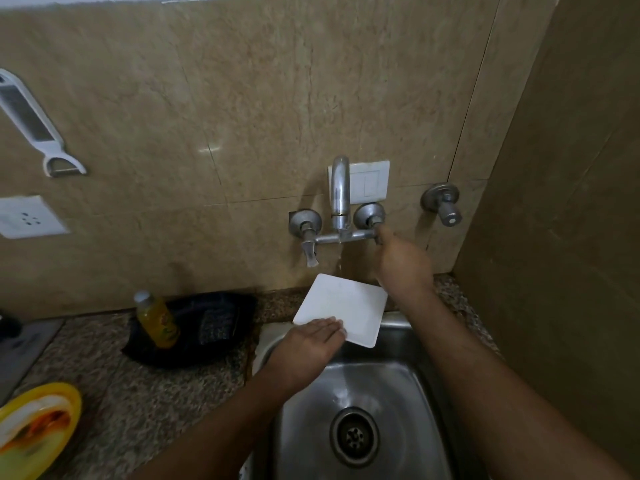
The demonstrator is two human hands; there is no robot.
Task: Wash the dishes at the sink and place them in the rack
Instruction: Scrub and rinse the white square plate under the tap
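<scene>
The left hand (311, 336) holds a square white plate (343, 308) over the back of the sink (398, 379), fingers flat across its near corner. The right hand (403, 261) reaches the tap's (339, 199) right handle, its fingers hidden, so I cannot tell their grip.

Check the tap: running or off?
Running, weakly. A thin stream falls from the spout towards the white square plate held by the left hand. The right hand is on the right valve.

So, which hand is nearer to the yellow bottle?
Left. The left hand holds the white plate just right of the yellow bottle; the right hand is farther right, at the tap handle.
</scene>
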